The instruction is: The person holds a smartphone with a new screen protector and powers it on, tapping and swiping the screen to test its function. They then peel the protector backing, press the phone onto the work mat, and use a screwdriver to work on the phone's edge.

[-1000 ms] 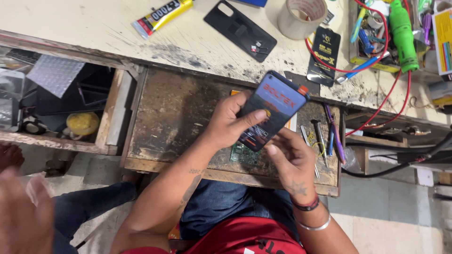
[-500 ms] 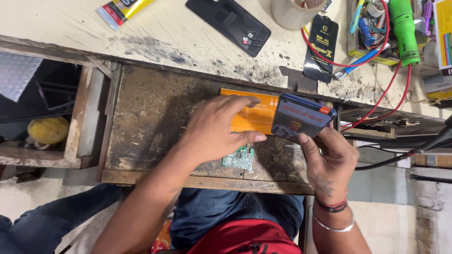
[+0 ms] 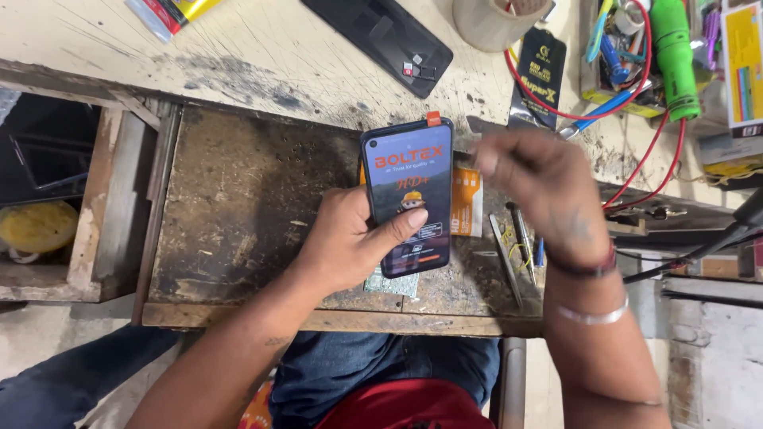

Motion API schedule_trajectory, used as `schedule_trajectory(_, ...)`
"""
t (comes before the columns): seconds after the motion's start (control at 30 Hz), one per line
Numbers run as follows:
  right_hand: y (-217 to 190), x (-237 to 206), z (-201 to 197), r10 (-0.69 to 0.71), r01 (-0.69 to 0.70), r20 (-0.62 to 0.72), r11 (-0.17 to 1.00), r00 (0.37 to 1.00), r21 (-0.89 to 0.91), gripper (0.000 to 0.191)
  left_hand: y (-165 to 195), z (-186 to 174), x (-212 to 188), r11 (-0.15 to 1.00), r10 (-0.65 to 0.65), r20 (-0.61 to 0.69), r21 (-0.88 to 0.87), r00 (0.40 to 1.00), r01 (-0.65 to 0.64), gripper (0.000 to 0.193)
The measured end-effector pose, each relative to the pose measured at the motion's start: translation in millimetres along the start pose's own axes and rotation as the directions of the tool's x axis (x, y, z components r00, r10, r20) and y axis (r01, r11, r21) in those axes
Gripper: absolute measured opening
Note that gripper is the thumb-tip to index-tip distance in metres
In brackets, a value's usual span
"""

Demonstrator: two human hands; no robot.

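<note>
My left hand (image 3: pixel 350 238) grips a dark phone screen panel (image 3: pixel 409 195) with a printed protective film and a small orange tab at its top edge. The thumb lies across the film's middle. The panel is held face up over an open wooden drawer (image 3: pixel 238 206). My right hand (image 3: pixel 540 191) is blurred, raised just right of the panel, fingers loosely apart and holding nothing that I can make out. An orange packet (image 3: pixel 467 202) lies in the drawer beneath the panel.
Tweezers and small tools (image 3: pixel 517 246) lie in the drawer's right part. On the worn benchtop are a black phone back cover (image 3: pixel 381 36), a tape roll (image 3: pixel 497 20), a black sachet (image 3: pixel 539 75), red wire (image 3: pixel 636 127) and a green tool (image 3: pixel 674 56). A left compartment holds a yellow sponge (image 3: pixel 32 226).
The panel has been turned face up and now rests in my left hand alone. My right hand has let go of it and moved up to the right.
</note>
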State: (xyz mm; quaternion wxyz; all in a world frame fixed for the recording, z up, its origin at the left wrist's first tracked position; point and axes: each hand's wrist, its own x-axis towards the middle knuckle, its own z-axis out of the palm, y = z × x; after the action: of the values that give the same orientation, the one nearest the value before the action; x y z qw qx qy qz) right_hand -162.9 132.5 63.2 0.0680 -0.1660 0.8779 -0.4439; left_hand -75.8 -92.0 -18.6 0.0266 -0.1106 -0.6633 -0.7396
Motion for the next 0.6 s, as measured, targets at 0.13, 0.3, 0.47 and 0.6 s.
schedule_trajectory(0.13,-9,63,8,-0.312,0.272,-0.051,0.888,0.949,-0.371,0.018,1,-4,2,0.986,-0.012,0.022,0.167,1.0,0.008,0.032)
schedule_trajectory(0.3,-15,107,30,-0.468,0.461,0.119,0.733,0.875,-0.5,0.02,-3,-6,5,0.946,-0.038,0.114,0.325,0.993,-0.001,0.035)
schedule_trajectory(0.47,-9,125,36,-0.469,0.5,0.194,0.717,0.862,-0.485,0.025,-4,-7,5,0.893,-0.101,0.173,0.451,0.98,0.012,0.03)
schedule_trajectory(0.6,-9,135,33,-0.314,0.393,0.246,0.817,0.917,-0.421,0.022,-1,-8,3,0.858,-0.126,0.173,0.514,0.977,0.02,0.027)
